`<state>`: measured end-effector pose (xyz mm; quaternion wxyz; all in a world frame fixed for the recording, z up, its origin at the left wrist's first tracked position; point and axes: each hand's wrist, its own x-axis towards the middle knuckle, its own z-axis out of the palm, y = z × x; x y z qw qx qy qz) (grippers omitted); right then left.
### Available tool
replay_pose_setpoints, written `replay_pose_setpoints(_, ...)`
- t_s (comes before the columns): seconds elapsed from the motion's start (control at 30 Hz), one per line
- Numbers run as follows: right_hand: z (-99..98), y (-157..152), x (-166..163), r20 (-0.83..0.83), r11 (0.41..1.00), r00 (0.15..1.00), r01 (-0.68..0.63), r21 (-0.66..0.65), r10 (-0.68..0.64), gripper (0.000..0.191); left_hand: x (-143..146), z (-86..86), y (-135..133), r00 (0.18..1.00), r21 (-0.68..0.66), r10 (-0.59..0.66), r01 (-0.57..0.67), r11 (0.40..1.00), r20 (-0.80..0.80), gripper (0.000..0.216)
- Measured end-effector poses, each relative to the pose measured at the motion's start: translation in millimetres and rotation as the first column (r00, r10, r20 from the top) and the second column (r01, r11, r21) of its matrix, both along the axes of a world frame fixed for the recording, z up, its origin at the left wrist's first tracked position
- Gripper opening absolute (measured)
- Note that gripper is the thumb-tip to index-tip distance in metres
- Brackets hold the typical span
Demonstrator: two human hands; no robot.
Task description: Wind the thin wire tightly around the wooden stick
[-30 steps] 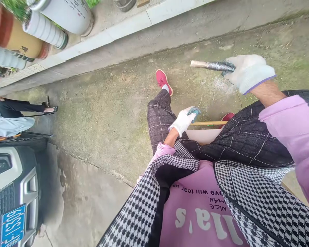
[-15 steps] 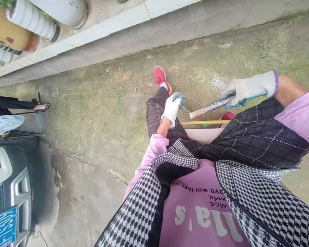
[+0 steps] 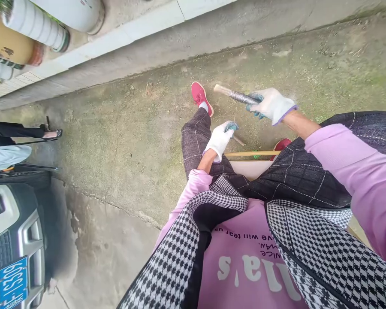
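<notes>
My right hand (image 3: 272, 105), in a white glove with blue-grey fingers, is wrapped round a wooden rod wound with silvery wire (image 3: 239, 97). The rod's bare pale end points to the left, above the other hand. Lower down, my left hand (image 3: 221, 138), gloved alike, is closed on a thin wooden stick (image 3: 239, 140), whose end sticks out to the right. A fine strand shows faintly just above the left fingers; where it leads I cannot tell. Under the hands, a yellowish pole (image 3: 252, 153) runs crosswise between my knees.
My red shoe (image 3: 199, 95) rests on the mossy concrete ground (image 3: 116, 137). A tiled ledge (image 3: 128, 34) bears several pots at the upper left. At the lower left stands a car (image 3: 25, 231), with another person's leg (image 3: 16, 131) beyond it.
My right hand has swung left and up with the wire-wound rod, bringing it above my left hand. The left hand has hardly moved and still grips the thin stick.
</notes>
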<state>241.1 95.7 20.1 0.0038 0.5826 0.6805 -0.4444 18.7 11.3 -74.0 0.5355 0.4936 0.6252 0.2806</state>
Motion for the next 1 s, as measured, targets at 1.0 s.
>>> replay_pose_setpoints(1.0, -40.0, -8, 2, -0.048, 0.997, 0.997, 0.058, 0.041, -0.056, 0.011, 8, 6.3, 1, 0.984, -0.02, -0.133, 0.136, 0.991, 0.117, 0.027)
